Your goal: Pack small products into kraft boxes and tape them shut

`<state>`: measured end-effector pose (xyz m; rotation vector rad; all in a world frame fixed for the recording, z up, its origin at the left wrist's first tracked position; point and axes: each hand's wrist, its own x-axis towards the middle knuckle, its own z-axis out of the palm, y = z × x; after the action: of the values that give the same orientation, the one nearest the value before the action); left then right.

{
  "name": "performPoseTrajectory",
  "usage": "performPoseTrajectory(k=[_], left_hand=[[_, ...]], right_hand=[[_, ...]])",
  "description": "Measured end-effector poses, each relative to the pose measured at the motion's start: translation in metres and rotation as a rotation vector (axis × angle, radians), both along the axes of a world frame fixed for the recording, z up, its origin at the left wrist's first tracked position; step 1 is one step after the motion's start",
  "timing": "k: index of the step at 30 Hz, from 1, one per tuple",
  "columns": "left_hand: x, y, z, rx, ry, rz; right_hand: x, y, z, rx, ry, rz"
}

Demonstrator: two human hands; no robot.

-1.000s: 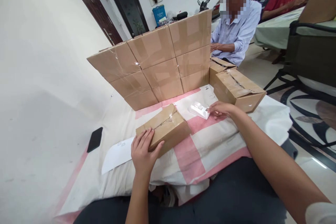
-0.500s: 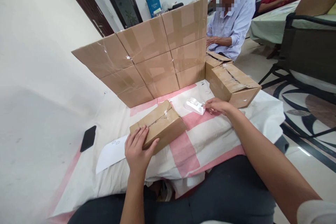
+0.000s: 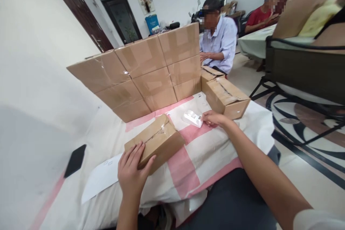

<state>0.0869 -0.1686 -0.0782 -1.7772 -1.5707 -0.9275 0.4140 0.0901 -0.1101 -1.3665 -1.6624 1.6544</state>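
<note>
My left hand [image 3: 132, 170] holds a taped cardboard box [image 3: 161, 143] on the cloth-covered table, fingers stretched over its top and the thumb against its near side. A strip of shiny clear tape lies over the far end of the box's top seam. To the right of the box stands a white tape dispenser [image 3: 193, 119]. With closed fingertips, my right hand [image 3: 214, 118] pinches at the dispenser's cutting end, where the tape comes off. The tape between these fingers is too thin and clear to make out well.
Behind stands a wall of stacked cardboard boxes [image 3: 151, 79]. Two more boxes [image 3: 229, 95] are at the right. A white paper sheet [image 3: 101, 178] and a black phone [image 3: 76, 160] lie at the left. Another person [image 3: 219, 41] sits beyond the stack.
The camera view has shifted, so the whole scene sits lower and further left. Both hands keep their places at the box and the dispenser.
</note>
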Motion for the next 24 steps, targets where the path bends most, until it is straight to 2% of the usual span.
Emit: performPoseTrajectory(k=[10, 16, 24], left_hand=[[-0.006, 0.002, -0.01, 0.027, -0.031, -0.007], [-0.008, 0.004, -0.014, 0.04, -0.044, -0.037], [-0.01, 0.006, -0.016, 0.056, -0.029, -0.022]], right_hand=[[0.003, -0.003, -0.002, 0.099, -0.01, 0.045], [0.006, 0.0, -0.003, 0.238, -0.069, 0.079], [0.008, -0.004, 0.003, 0.375, -0.102, 0.142]])
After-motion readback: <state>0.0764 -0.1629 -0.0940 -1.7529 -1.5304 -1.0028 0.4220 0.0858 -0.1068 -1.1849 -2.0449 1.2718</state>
